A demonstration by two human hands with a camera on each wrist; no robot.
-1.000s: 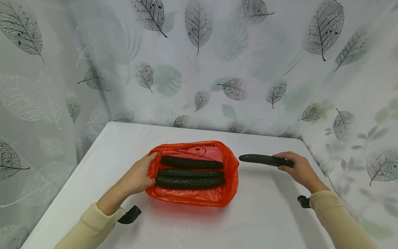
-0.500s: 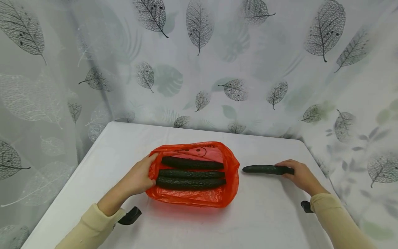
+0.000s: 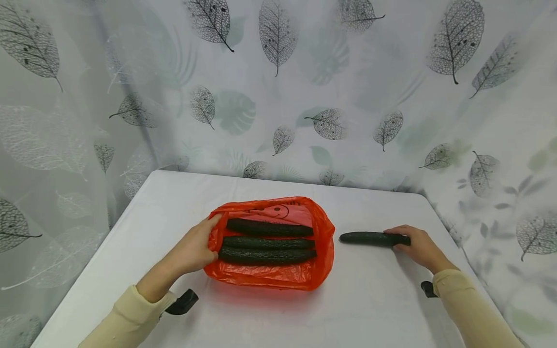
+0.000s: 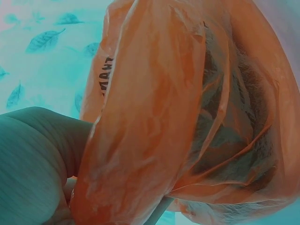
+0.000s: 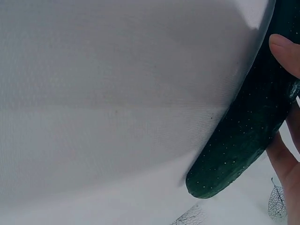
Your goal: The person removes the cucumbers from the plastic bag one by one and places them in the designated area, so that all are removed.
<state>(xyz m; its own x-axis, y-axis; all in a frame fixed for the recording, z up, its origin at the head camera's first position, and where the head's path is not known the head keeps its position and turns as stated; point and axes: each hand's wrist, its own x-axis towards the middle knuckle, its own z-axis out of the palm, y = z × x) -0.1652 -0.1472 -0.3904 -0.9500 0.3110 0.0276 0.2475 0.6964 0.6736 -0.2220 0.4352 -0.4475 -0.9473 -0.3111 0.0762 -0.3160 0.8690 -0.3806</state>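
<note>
A red plastic bag [image 3: 323,241] lies open at the middle of the table, with three dark green cucumbers [image 3: 267,256] side by side inside it. My left hand [image 3: 196,245] grips the bag's left rim; in the left wrist view the orange-looking film [image 4: 140,117] passes between thumb and fingers of the hand [image 4: 33,164]. Right of the bag, a single cucumber [image 3: 363,238] lies level at the table surface, apart from the bag. My right hand [image 3: 419,245] holds its right end, thumb and fingers on either side of the cucumber [image 5: 234,140] in the right wrist view.
The white table [image 3: 270,324] reaches back to a leaf-patterned curtain [image 3: 304,96], which also hangs along the left and right sides. A dark device [image 3: 183,302] sits at my left wrist, another [image 3: 428,289] at the right.
My right hand has come down toward the table with the cucumber and moved slightly nearer to me. The left hand and the bag have stayed in place.
</note>
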